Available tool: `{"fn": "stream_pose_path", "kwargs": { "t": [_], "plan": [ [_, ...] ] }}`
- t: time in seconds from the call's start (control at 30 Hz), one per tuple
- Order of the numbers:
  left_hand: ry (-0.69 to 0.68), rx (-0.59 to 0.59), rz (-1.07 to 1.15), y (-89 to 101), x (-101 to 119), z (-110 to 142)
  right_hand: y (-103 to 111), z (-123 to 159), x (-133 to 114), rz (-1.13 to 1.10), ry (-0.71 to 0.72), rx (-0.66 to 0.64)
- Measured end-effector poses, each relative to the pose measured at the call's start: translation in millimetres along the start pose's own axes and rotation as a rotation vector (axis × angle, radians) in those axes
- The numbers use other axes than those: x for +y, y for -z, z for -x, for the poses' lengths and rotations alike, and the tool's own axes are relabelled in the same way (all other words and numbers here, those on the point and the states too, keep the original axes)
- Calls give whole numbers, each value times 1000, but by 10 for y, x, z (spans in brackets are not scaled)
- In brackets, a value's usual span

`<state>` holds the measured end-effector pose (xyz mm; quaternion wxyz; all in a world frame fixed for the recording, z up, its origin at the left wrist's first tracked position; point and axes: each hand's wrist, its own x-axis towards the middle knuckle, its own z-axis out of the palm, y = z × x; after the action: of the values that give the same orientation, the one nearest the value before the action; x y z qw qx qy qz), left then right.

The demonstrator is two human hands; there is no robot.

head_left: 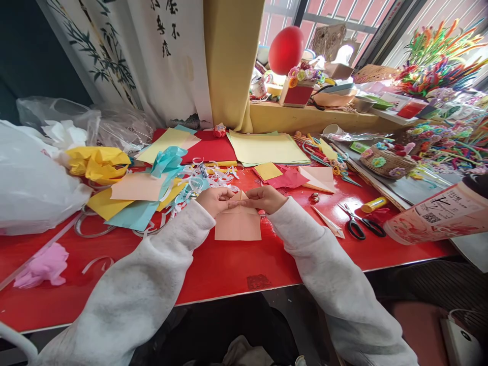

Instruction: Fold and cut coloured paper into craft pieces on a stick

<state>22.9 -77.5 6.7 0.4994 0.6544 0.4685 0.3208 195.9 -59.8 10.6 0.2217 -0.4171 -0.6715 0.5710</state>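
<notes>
A peach-coloured sheet of paper (pixel 238 226) lies over the red table in front of me, creased down its middle, its far end folded to a point. My left hand (pixel 217 202) pinches the folded part from the left, thumb on top. From the right, my right hand (pixel 266 199) grips the same fold, with its thumb close to the other one. The fingers partly cover the folded end. To the right lie a narrow folded paper (pixel 328 222) and black-handled scissors (pixel 360 222) with their blades slightly apart.
Coloured papers and paper strips (pixel 137 188) cover the table's left side, beside a white plastic bag (pixel 34 178). Yellow sheets (pixel 267 147) lie at the back. A large cup (pixel 438 213) leans in at the right, near a yellow tube (pixel 374 205). The table's front edge (pixel 244 294) is near me.
</notes>
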Motion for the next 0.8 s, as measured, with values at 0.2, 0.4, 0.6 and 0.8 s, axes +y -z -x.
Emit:
{"fn": "stream_pose_path", "kwargs": {
  "t": [0.2,0.4,0.6,0.8],
  "plan": [
    [-17,55,-114,-6,8,15,8,-4,9,-11,-40,-58],
    [0,55,-154,-19,32,23,19,-11,23,77,-81,-137],
    [-90,18,-198,9,19,-2,11,5,-15,191,-64,-109],
    [-79,95,-197,-10,-33,-14,-25,-20,24,329,3,-157]
  ]
}}
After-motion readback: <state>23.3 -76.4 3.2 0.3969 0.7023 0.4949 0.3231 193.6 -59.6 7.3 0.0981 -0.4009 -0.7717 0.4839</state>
